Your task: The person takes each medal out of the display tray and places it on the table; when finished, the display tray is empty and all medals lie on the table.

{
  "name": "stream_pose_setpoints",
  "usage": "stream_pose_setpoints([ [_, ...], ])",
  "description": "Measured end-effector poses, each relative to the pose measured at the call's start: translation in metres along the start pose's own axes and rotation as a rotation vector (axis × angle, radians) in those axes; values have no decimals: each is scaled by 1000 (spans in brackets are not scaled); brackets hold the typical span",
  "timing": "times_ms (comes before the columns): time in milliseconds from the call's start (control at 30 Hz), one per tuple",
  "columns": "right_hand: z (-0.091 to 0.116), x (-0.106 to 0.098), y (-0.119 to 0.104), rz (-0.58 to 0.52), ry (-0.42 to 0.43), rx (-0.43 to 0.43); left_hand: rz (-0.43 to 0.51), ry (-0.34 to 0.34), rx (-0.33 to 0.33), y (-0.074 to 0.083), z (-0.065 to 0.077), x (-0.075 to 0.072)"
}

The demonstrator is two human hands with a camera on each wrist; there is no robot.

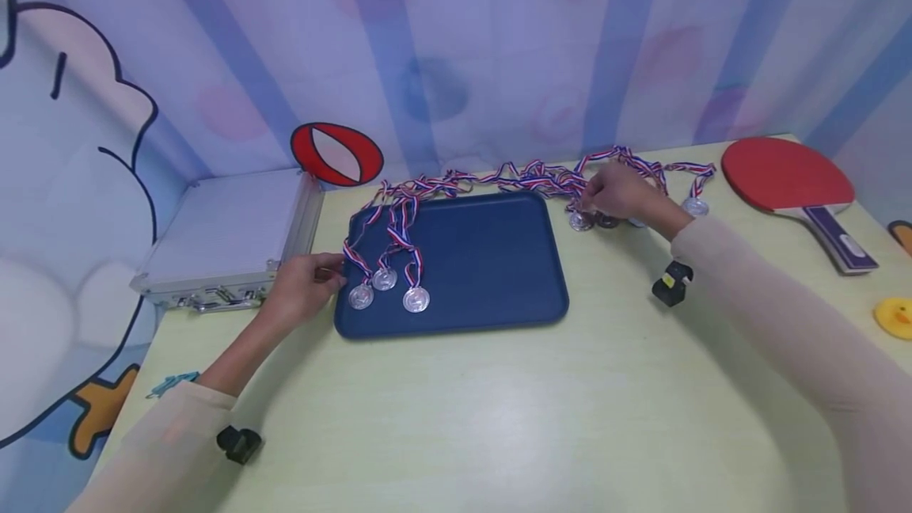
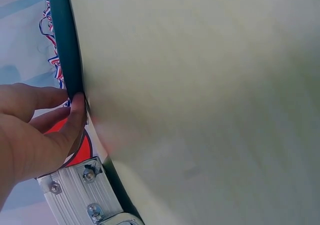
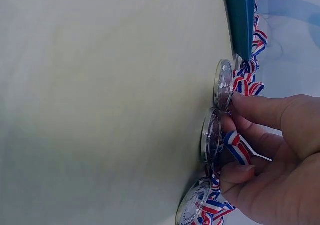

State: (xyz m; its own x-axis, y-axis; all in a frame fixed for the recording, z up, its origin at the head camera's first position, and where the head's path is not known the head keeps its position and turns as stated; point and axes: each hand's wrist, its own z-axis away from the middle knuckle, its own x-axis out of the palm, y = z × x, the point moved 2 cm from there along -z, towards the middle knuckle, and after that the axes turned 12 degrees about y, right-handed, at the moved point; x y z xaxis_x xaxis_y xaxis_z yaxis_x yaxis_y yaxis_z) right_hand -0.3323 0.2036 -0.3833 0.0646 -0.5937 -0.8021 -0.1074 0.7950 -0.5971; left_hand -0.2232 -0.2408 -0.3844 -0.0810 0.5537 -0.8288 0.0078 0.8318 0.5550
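My left hand (image 1: 306, 287) pinches the left rim of a dark blue tray (image 1: 492, 275); in the left wrist view its thumb and fingers meet the tray's edge (image 2: 70, 50). Three silver medals (image 1: 416, 299) on red, white and blue ribbons lie at the tray's left side, their ribbons running over its back rim. Right of the tray, my right hand (image 1: 620, 190) has curled fingers at a group of medals. In the right wrist view it holds the middle medal (image 3: 212, 135) by its ribbon (image 3: 237, 147), with another medal (image 3: 223, 85) close by its index finger.
A silver case (image 1: 221, 232) stands left of the tray. On the right lie a red table tennis paddle (image 1: 787, 176) and a yellow rubber duck (image 1: 894, 317). Tangled ribbons (image 1: 484, 178) line the table's back edge by the wall. Small teal clips (image 1: 173, 383) lie at the left.
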Motion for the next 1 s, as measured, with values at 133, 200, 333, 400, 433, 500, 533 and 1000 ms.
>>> stream_pose_setpoints([
  [133,0,1,0,18,18,-14,1,-2,-10,0,0,0],
  [200,0,2,0,22,22,-10,1,-1,-10,-1,0,0],
  [333,-1,2,-1,45,27,-18,6,4,0,-1,1,0],
  [400,-1,1,-2,62,26,-34,7,7,4,-2,1,0],
  [433,-1,0,-2,75,26,-45,7,7,5,-2,1,0],
  [500,-1,-3,-4,95,28,-59,5,8,3,-3,1,-1],
  [533,-1,-4,-5,100,32,-69,5,8,1,-3,1,-1],
  [1000,20,-8,-74,6,117,-222,11,-8,33,-3,-2,1],
])
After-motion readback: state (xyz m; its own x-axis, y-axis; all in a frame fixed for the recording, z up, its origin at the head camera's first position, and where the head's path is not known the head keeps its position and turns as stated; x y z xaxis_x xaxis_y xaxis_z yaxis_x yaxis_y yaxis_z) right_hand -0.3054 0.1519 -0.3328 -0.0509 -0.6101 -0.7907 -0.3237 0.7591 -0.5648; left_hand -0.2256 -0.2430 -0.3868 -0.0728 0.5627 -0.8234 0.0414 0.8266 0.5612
